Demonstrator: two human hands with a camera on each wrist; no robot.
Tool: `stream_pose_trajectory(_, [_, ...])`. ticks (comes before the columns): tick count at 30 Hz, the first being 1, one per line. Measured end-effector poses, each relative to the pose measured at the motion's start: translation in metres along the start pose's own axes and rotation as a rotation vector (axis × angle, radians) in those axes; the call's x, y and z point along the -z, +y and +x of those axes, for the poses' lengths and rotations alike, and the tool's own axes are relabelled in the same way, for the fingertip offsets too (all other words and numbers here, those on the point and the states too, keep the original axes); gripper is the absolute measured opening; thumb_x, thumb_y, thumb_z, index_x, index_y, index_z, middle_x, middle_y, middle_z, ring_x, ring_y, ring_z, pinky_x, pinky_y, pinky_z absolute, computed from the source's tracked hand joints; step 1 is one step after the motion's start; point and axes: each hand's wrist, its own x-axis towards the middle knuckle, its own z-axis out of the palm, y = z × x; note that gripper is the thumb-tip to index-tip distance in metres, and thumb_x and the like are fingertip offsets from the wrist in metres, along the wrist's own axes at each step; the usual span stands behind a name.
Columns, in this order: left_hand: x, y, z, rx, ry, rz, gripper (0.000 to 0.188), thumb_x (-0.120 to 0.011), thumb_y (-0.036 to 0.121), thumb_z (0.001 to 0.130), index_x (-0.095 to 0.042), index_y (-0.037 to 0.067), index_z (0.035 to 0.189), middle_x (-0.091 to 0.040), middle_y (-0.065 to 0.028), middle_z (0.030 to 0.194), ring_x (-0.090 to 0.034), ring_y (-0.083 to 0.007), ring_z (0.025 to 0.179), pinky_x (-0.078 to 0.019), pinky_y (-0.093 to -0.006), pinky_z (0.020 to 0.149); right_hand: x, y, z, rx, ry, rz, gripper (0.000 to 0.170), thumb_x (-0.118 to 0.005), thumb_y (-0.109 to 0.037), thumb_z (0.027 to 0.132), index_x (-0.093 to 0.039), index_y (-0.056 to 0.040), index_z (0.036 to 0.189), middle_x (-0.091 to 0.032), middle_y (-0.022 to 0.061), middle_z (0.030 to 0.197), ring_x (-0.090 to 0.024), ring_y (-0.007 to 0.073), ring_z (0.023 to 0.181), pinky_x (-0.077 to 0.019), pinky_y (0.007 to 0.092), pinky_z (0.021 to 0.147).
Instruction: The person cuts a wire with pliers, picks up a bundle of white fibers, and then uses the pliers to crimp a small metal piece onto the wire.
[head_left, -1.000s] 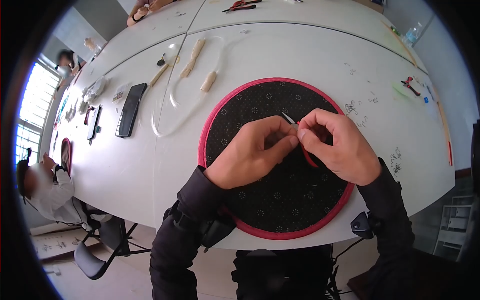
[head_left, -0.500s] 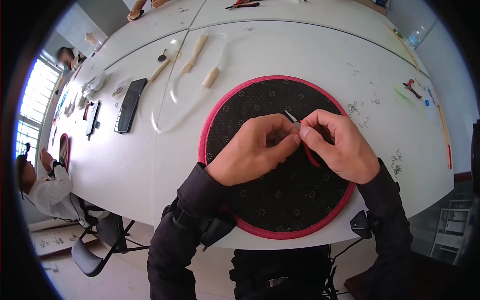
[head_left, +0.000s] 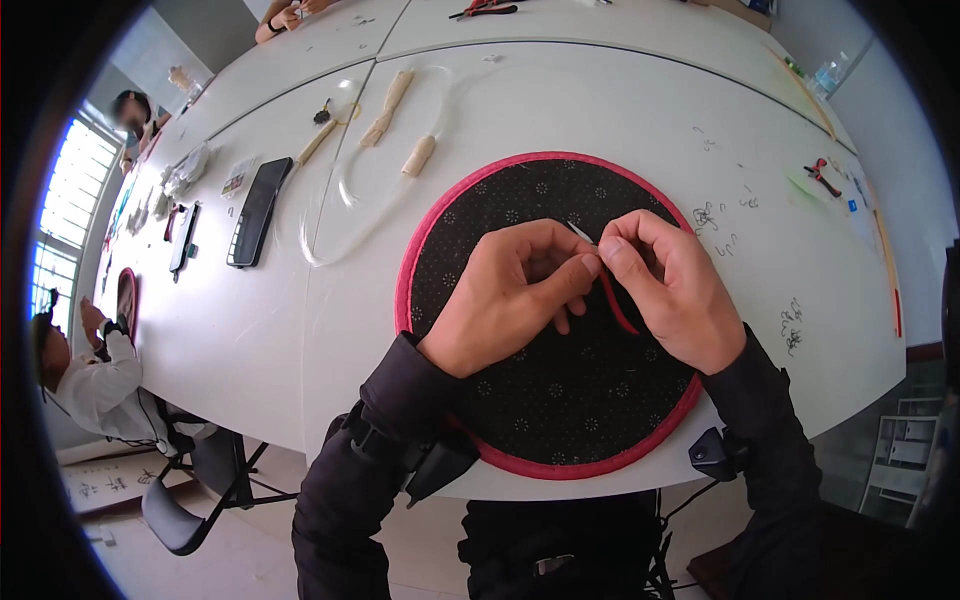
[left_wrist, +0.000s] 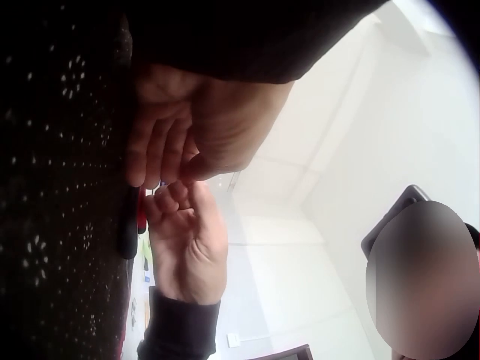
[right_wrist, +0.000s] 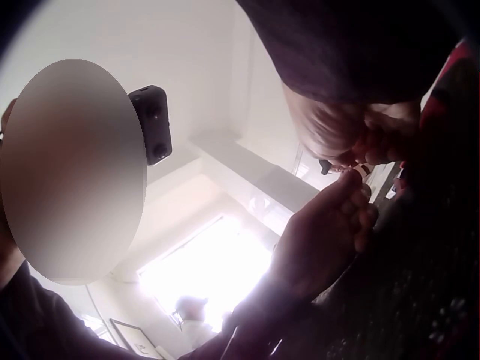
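Observation:
My left hand [head_left: 505,295] and right hand [head_left: 675,290] meet fingertip to fingertip above a round dark mat [head_left: 560,420] with a red border. Each pinches thumb against forefinger on something tiny; I cannot tell what it is. Below the pinch, the left hand's other fingers [head_left: 570,312] hang partly curled. Pliers with a red handle [head_left: 618,305] lie on the mat beneath the hands, their pointed metal tip [head_left: 579,232] showing beyond the fingers. In the left wrist view, the pliers' handle [left_wrist: 129,225] rests beside the right hand. The right wrist view shows both hands dark, fingertips close together.
Clear tubing-like loops with beige wrapped pieces [head_left: 388,108] lie behind the mat, near a black phone [head_left: 260,213]. Dark wire scraps [head_left: 792,328] and other red-handled pliers [head_left: 824,178] are to the right. Another person [head_left: 95,370] sits at the left.
The left hand's lower fingers have come into sight under its thumb. My right hand has shifted slightly up and left, staying fingertip to fingertip with the left. The pliers stay on the mat.

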Motion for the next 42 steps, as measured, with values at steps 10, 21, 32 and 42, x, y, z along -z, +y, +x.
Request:
stream_pose_trajectory(10, [0.003,-0.002,0.000,-0.009,0.013,-0.068,0.021,-0.063,0.018,0.099,-0.064,-0.003,0.102,-0.065,-0.0057,0.085,-0.065,-0.0107,0.074,-0.0543,-0.0259,0.061,-0.006,0.007,0.001,0.038,0.052,0.002,0.027,-0.057,-0.025,0.102,-0.061,0.0017,0.098,-0.061,0.0047,0.081,-0.053,0.0090,0.072,-0.0456,0.0272,0.066])
stream_pose_trajectory(21, [0.002,-0.006,0.002,-0.005,0.025,-0.074,0.022,-0.063,0.019,0.099,-0.063,-0.003,0.103,-0.065,-0.0051,0.085,-0.065,-0.0099,0.072,-0.0540,-0.0249,0.059,-0.008,0.006,0.000,-0.002,0.051,0.017,0.027,-0.057,-0.025,0.102,-0.061,0.0022,0.099,-0.062,0.0049,0.082,-0.053,0.0084,0.073,-0.0454,0.0261,0.066])
stream_pose_trajectory(32, [0.002,-0.003,0.002,0.005,0.044,-0.083,0.023,-0.063,0.020,0.100,-0.063,-0.003,0.102,-0.064,-0.0041,0.082,-0.064,-0.0094,0.069,-0.0535,-0.0247,0.057,-0.009,0.014,0.003,0.033,0.084,0.166,0.026,-0.059,-0.024,0.101,-0.064,0.0010,0.101,-0.063,0.0014,0.083,-0.055,0.0074,0.075,-0.0462,0.0246,0.067])
stream_pose_trajectory(42, [0.003,-0.005,0.002,-0.005,0.038,-0.069,0.024,-0.062,0.020,0.100,-0.063,-0.004,0.104,-0.063,-0.0056,0.084,-0.064,-0.0109,0.070,-0.0539,-0.0252,0.058,-0.006,0.010,0.001,0.039,0.050,0.095,0.020,-0.061,-0.021,0.100,-0.064,-0.0006,0.100,-0.063,-0.0008,0.082,-0.055,0.0049,0.072,-0.0453,0.0217,0.065])
